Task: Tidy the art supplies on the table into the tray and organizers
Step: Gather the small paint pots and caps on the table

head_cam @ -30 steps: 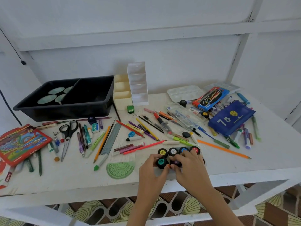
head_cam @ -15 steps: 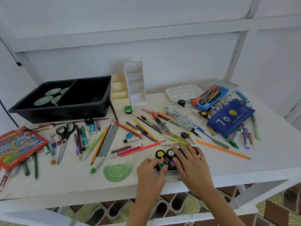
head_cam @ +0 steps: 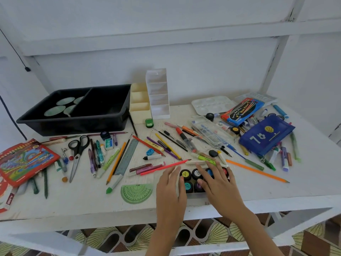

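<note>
Only the person's hands and forearms are in view, at the near edge of the scene. The left hand [head_cam: 170, 189] and right hand [head_cam: 219, 183] are bare, with slim fingers and narrow wrists. The left forearm [head_cam: 166, 235] and right forearm [head_cam: 258, 235] are slender and bare to the frame's edge. The nails are too blurred to judge.

A white-painted wooden table [head_cam: 73, 204] with a worn, scuffed top stands against a pale white wall [head_cam: 203, 67], and a slanted brace [head_cam: 295, 222] shows below its front edge. The wall is framed in white timber: a broad horizontal beam [head_cam: 166, 39] runs across high up, angled uprights [head_cam: 271, 67] with chipped paint drop from it at left and right, and a thin black cord [head_cam: 13, 49] hangs down the far left. Soft, even daylight fills the scene, and under the table the floor [head_cam: 103, 235] is tiled in a fan pattern of yellow-green and brown.
</note>
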The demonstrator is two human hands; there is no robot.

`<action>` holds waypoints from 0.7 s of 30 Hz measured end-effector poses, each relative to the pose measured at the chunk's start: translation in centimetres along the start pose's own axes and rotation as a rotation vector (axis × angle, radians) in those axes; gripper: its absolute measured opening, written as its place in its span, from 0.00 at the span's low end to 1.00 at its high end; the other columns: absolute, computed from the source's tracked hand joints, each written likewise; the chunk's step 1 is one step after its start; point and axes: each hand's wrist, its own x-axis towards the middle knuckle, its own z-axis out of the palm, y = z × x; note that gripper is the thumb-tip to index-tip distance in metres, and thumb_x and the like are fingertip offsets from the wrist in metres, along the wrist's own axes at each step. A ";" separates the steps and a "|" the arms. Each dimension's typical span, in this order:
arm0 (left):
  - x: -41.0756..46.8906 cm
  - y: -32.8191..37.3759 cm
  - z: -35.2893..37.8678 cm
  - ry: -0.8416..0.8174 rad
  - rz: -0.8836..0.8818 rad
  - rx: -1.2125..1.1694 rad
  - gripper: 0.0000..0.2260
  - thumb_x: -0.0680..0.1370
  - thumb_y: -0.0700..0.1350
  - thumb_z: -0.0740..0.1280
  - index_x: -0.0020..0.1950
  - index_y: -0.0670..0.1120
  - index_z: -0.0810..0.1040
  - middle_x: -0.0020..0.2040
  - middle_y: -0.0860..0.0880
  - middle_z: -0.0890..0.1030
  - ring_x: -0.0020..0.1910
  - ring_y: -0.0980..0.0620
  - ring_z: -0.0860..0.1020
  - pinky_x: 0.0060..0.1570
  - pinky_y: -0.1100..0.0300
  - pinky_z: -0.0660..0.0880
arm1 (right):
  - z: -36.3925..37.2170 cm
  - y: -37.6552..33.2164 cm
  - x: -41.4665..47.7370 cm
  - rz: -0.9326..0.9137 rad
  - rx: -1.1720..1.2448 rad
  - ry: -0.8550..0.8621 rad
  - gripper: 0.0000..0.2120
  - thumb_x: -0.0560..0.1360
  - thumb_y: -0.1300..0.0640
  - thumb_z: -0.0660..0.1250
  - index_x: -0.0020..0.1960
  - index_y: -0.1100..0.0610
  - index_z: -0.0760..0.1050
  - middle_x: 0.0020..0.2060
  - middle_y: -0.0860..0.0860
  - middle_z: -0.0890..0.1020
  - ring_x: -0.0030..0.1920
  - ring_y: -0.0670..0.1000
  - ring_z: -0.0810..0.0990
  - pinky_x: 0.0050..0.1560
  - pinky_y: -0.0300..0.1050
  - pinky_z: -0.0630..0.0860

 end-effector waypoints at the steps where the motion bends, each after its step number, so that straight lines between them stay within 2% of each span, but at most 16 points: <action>1: 0.2 -0.2 0.3 -0.069 0.038 0.052 0.21 0.80 0.54 0.51 0.69 0.48 0.71 0.67 0.56 0.70 0.67 0.64 0.63 0.66 0.74 0.55 | 0.0 0.0 0.1 0.010 0.000 -0.016 0.25 0.81 0.44 0.36 0.68 0.47 0.65 0.60 0.54 0.79 0.63 0.59 0.76 0.59 0.60 0.73; 3: 0.8 -0.8 0.9 -0.224 0.077 0.188 0.25 0.81 0.57 0.43 0.74 0.49 0.62 0.73 0.57 0.60 0.74 0.60 0.54 0.72 0.66 0.48 | 0.0 -0.1 0.2 0.018 0.009 -0.042 0.25 0.81 0.45 0.35 0.68 0.47 0.64 0.61 0.55 0.79 0.62 0.60 0.76 0.56 0.62 0.74; 4: 0.9 -1.4 1.3 -0.265 0.104 0.274 0.25 0.82 0.56 0.40 0.74 0.48 0.61 0.74 0.55 0.60 0.74 0.57 0.55 0.73 0.62 0.49 | 0.0 -0.1 0.1 0.017 0.016 -0.045 0.26 0.81 0.45 0.34 0.68 0.47 0.64 0.61 0.56 0.79 0.62 0.60 0.76 0.56 0.62 0.74; 6: 0.9 -1.9 1.7 -0.350 0.094 0.367 0.24 0.83 0.53 0.40 0.72 0.46 0.66 0.71 0.50 0.68 0.71 0.51 0.65 0.69 0.56 0.55 | 0.1 -0.1 0.1 0.008 0.019 -0.036 0.26 0.81 0.45 0.34 0.69 0.48 0.64 0.62 0.56 0.78 0.63 0.61 0.75 0.57 0.63 0.73; 8: 0.7 -2.2 2.1 -0.356 0.083 0.383 0.24 0.84 0.52 0.41 0.72 0.46 0.66 0.70 0.49 0.70 0.70 0.50 0.67 0.68 0.56 0.54 | 0.0 -0.1 0.0 -0.002 0.023 -0.049 0.26 0.82 0.45 0.34 0.69 0.49 0.64 0.63 0.57 0.77 0.64 0.61 0.74 0.58 0.63 0.71; 9: 0.6 -2.1 1.9 -0.376 0.070 0.369 0.24 0.83 0.54 0.39 0.73 0.45 0.62 0.72 0.49 0.67 0.71 0.50 0.64 0.69 0.57 0.51 | -0.1 -0.1 0.0 -0.008 0.027 -0.059 0.26 0.82 0.45 0.35 0.69 0.49 0.65 0.63 0.57 0.77 0.64 0.61 0.74 0.58 0.64 0.71; 11: 0.8 -1.7 1.3 -0.354 0.082 0.283 0.27 0.80 0.59 0.35 0.75 0.49 0.50 0.76 0.53 0.54 0.75 0.55 0.49 0.72 0.61 0.41 | -0.2 -0.2 0.2 -0.018 0.036 -0.057 0.28 0.82 0.45 0.35 0.67 0.50 0.70 0.62 0.57 0.78 0.63 0.61 0.76 0.56 0.64 0.72; 12: 1.0 -1.5 1.0 -0.369 0.047 0.192 0.27 0.78 0.60 0.35 0.75 0.51 0.46 0.76 0.56 0.48 0.75 0.59 0.44 0.73 0.62 0.38 | -0.5 -0.6 0.3 -0.040 0.061 -0.028 0.30 0.82 0.44 0.36 0.66 0.51 0.72 0.62 0.56 0.78 0.63 0.60 0.76 0.57 0.63 0.72; 13: 1.3 -1.2 0.6 -0.380 -0.025 0.054 0.26 0.78 0.59 0.39 0.75 0.52 0.46 0.75 0.59 0.47 0.74 0.62 0.42 0.74 0.62 0.39 | -1.0 -1.3 0.6 -0.069 0.119 -0.013 0.30 0.81 0.44 0.37 0.65 0.52 0.73 0.62 0.55 0.77 0.63 0.59 0.75 0.59 0.61 0.71; 16: 1.9 -0.3 -1.5 -0.204 -0.262 -0.338 0.20 0.82 0.51 0.52 0.74 0.51 0.60 0.73 0.59 0.61 0.73 0.64 0.56 0.73 0.63 0.53 | -1.5 -4.1 1.3 -0.150 0.407 0.034 0.20 0.82 0.48 0.49 0.68 0.52 0.71 0.67 0.50 0.72 0.68 0.52 0.69 0.70 0.51 0.63; 19: 3.2 -1.2 -4.0 -0.037 -0.317 -0.344 0.16 0.82 0.47 0.55 0.69 0.51 0.69 0.64 0.61 0.71 0.62 0.70 0.67 0.62 0.76 0.62 | -1.9 -7.4 2.7 -0.200 0.590 0.050 0.19 0.80 0.50 0.52 0.66 0.53 0.73 0.63 0.48 0.75 0.64 0.49 0.71 0.65 0.42 0.65; 21: 4.4 -2.6 -5.6 0.065 -0.316 -0.337 0.13 0.82 0.45 0.55 0.64 0.51 0.73 0.58 0.60 0.75 0.55 0.71 0.71 0.54 0.79 0.65 | -2.0 -9.6 4.1 -0.241 0.651 0.029 0.15 0.81 0.52 0.54 0.64 0.52 0.74 0.60 0.47 0.76 0.62 0.46 0.72 0.62 0.39 0.65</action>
